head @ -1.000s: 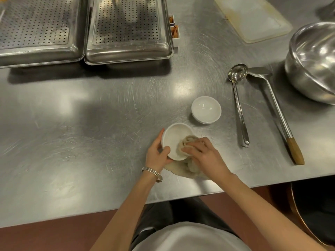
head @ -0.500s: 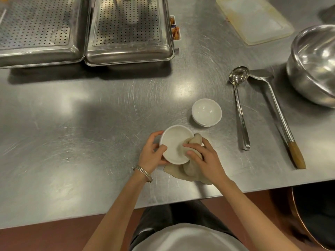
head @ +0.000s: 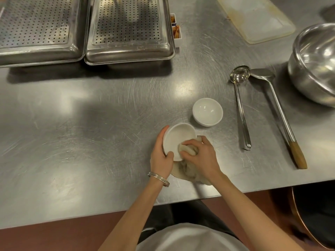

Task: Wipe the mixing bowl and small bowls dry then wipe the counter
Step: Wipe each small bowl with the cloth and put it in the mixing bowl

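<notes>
As the left hand (head: 160,158) holds a small bowl (head: 178,137), cloth (head: 184,168) lies inside.

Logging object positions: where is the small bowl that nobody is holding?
In the head view, the free small bowl sits on the counter right of centre, just beyond the held bowl and left of the ladle.

Two small bowls (head: 178,138) (head: 207,111), two perforated pans (head: 36,24) (head: 126,20), one mixing bowl (head: 315,64), one ladle (head: 240,105).

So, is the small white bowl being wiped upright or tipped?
Tipped. The left hand grips the small white bowl, opening tilted toward the right hand, which pushes a beige cloth inside.
</notes>
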